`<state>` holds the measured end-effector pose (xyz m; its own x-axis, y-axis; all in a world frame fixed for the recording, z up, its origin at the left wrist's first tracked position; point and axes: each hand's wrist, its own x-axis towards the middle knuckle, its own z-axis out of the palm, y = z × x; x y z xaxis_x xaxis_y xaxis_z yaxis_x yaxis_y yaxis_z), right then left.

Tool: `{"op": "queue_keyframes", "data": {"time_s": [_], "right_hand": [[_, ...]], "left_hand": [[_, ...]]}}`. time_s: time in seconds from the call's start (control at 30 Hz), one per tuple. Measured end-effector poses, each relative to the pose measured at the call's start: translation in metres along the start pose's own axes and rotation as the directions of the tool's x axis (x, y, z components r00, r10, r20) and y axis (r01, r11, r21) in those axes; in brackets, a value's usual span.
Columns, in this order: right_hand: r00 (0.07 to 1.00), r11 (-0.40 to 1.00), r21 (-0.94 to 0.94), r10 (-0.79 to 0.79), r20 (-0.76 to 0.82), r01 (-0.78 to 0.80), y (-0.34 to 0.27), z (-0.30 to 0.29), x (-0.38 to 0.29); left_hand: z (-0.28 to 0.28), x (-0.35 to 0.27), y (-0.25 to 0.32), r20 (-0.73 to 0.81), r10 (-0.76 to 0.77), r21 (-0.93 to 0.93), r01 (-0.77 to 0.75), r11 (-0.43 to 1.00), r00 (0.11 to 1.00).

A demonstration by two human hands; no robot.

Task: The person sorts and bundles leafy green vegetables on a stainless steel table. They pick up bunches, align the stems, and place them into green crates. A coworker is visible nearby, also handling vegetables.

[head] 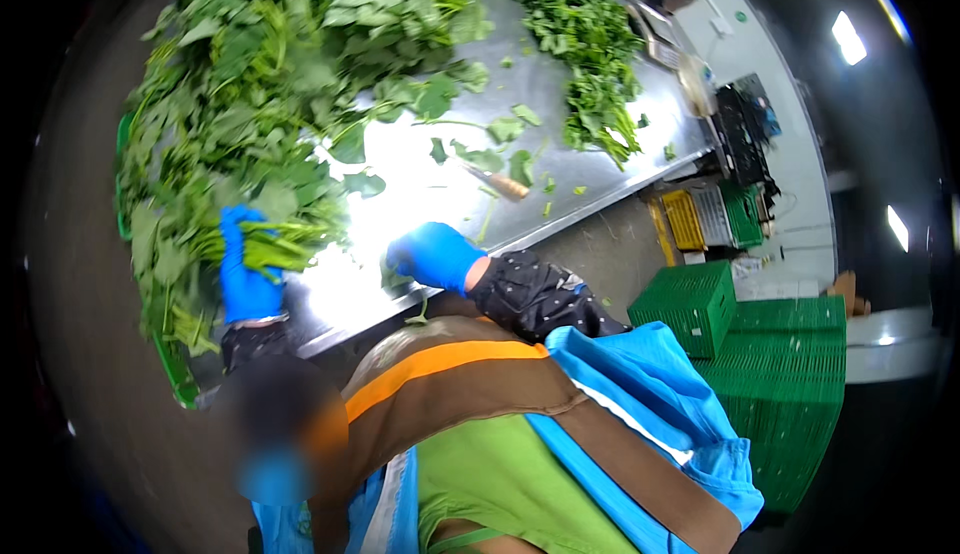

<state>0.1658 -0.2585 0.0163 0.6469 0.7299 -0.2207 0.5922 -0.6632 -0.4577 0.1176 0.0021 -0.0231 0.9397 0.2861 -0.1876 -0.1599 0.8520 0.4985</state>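
My left hand, in a blue glove, grips a bunch of green leafy stems at the left of the metal table. The cut-looking stem ends point towards the table's middle. My right hand, also gloved in blue, is over the table's near edge with its fingers curled. A bit of green shows beneath those fingers, but whether they hold it is hidden. Beyond my right hand lies a knife with a wooden handle, among loose leaves. A large heap of leafy greens covers the table's left and far side.
Another pile of greens lies along the right of the metal table. Green plastic crates are stacked at the right, near a yellow crate. A green crate rim shows at the left, below the heap.
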Motion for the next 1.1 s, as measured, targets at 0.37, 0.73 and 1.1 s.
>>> {"op": "queue_keyframes", "data": {"time_s": [0.37, 0.73, 1.1], "right_hand": [[0.945, 0.721, 0.693, 0.23, -0.234, -0.004, 0.044, -0.028, -0.065], [0.798, 0.849, 0.519, 0.378, -0.469, -0.097, 0.349, -0.161, -0.241], [0.783, 0.812, -0.111, 0.501, -0.369, -0.572, 0.631, -0.143, -0.242]], "left_hand": [[0.162, -0.028, -0.167, 0.043, -0.153, 0.511, 0.109, 0.853, 0.987], [0.339, -0.02, -0.434, 0.266, -0.673, 0.811, 0.217, 0.543, 0.69], [0.248, -0.032, -0.388, -0.26, -0.639, 0.76, 0.561, 0.327, 0.724]]}}
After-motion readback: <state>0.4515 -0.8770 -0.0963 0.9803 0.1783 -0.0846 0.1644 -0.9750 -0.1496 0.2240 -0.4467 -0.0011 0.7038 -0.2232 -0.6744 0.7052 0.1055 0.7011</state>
